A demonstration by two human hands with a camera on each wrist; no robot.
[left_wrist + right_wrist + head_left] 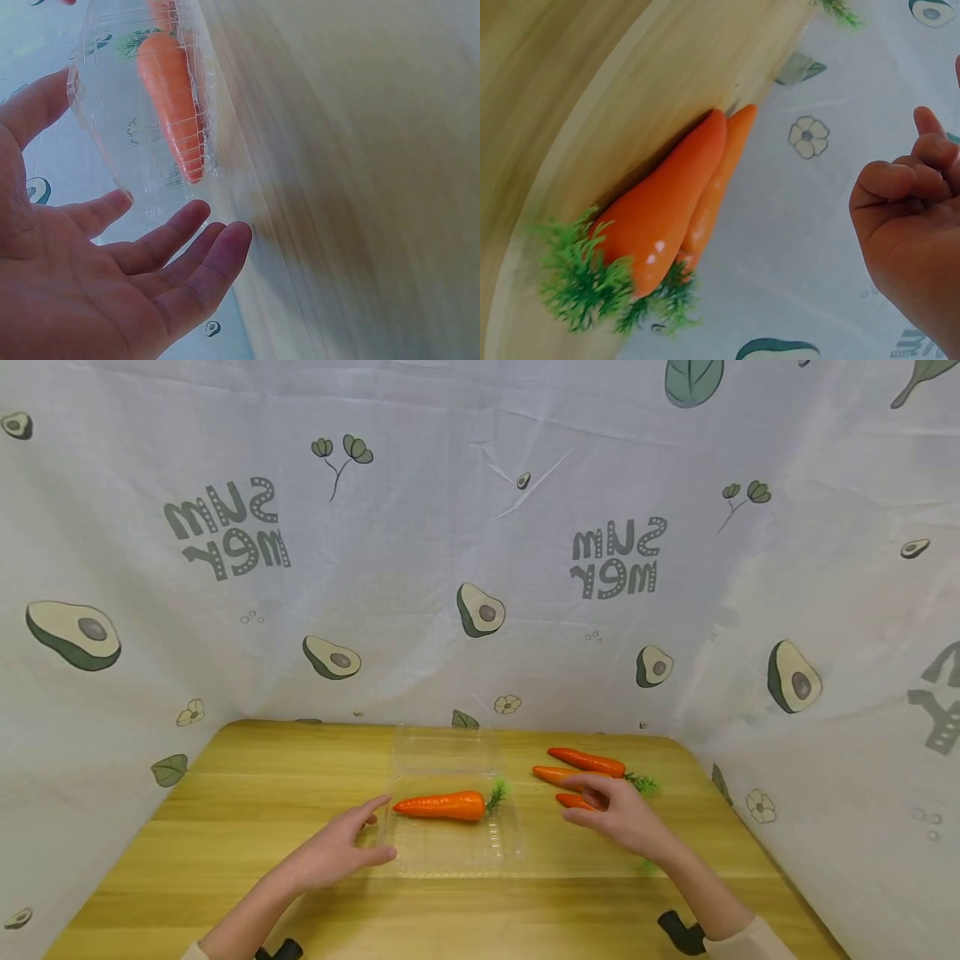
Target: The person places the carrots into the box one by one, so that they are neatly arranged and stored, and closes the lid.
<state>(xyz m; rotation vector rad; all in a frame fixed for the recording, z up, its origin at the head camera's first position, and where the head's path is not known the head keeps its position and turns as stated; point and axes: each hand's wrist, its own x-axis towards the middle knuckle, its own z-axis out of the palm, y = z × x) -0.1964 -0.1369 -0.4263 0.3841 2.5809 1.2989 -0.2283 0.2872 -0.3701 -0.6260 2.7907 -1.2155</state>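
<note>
A clear plastic clamshell box (450,856) lies with its lid raised at the back, and one orange carrot (442,806) with a green leafy top rests inside. My left hand (341,847), fingers spread, is at the box's left side; in the left wrist view its thumb and a fingertip sit right at the clear rim. Over the loose carrots on the right hovers my right hand (618,814), fingers bent with nothing in them. It partly hides an orange carrot (551,772) and a nearer carrot (573,801). Two carrots (664,206) show side by side in the right wrist view.
Another carrot (588,762) lies farthest back in the group at right. The wood-grain table (247,802) has a rounded back edge. A white cloth (405,568) printed with avocados and lettering hangs behind and along both sides.
</note>
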